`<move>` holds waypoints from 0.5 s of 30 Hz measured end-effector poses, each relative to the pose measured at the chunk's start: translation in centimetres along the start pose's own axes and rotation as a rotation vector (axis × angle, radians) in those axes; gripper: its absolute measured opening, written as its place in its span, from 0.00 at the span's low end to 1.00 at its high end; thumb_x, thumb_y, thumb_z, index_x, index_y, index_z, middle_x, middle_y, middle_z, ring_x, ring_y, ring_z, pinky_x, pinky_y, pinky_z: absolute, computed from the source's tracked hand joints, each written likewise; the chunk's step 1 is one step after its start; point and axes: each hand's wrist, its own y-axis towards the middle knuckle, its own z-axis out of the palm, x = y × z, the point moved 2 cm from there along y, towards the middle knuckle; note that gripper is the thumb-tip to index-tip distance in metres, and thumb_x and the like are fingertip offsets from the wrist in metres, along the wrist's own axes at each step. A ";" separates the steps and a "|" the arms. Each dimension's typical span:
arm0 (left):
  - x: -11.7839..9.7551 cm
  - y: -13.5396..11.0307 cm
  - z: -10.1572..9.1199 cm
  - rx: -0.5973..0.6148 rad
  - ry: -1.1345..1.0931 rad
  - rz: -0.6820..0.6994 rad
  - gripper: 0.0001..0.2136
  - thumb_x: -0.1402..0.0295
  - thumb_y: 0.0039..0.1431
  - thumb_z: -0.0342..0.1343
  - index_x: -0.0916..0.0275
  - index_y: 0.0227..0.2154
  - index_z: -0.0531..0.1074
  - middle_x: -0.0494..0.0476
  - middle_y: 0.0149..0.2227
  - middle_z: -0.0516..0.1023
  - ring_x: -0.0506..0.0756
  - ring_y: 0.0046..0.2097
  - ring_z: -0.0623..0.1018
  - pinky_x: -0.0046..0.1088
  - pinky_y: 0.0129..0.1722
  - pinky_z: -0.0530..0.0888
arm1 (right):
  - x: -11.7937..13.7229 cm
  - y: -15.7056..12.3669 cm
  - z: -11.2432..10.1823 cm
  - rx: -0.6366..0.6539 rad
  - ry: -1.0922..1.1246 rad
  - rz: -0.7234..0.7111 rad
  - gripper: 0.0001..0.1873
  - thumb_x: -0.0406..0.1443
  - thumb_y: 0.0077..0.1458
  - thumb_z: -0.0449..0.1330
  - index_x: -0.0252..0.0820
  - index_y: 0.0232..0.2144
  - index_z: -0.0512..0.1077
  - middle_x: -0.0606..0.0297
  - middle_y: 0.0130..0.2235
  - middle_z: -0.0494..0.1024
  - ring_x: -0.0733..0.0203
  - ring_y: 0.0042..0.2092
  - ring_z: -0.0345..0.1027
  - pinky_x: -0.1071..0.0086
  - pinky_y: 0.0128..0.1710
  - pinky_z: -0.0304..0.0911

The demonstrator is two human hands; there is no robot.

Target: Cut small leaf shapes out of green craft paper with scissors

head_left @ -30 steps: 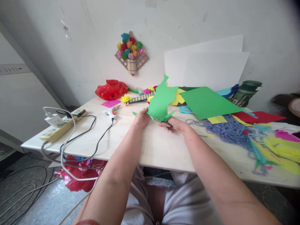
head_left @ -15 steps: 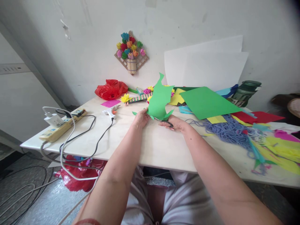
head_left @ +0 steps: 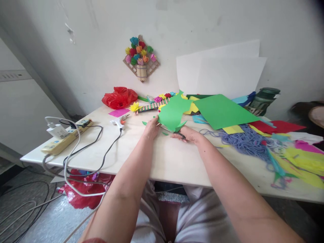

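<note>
My left hand (head_left: 152,127) pinches the lower left edge of a jagged green paper cutout (head_left: 172,113) above the white table (head_left: 131,148). My right hand (head_left: 188,134) is closed around black-handled scissors (head_left: 177,133), whose blades reach under the cutout's lower edge. Small green snippets (head_left: 164,133) lie on the table between my hands.
A large green sheet (head_left: 222,111), yellow and red paper, purple yarn (head_left: 243,140) and coloured scraps cover the table's right side. A glue gun (head_left: 118,121), power strip (head_left: 65,135) with cables and red bag (head_left: 118,97) sit left. White sheets (head_left: 220,72) lean on the wall.
The green cutout has tipped down and rotated, its tall point lowering toward the table. A small green snippet now lies between my hands. Both hands stay in about the same place.
</note>
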 end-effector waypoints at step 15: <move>-0.9 0.1 0.0 -0.116 -0.127 0.020 0.08 0.63 0.56 0.51 0.63 0.31 0.69 0.56 0.30 0.77 0.53 0.39 0.76 0.38 0.47 0.69 | -1.0 0.1 -2.8 -0.383 -0.612 0.212 0.17 0.47 0.38 0.63 0.40 0.27 0.77 0.63 0.20 0.73 0.61 0.23 0.67 0.71 0.22 0.58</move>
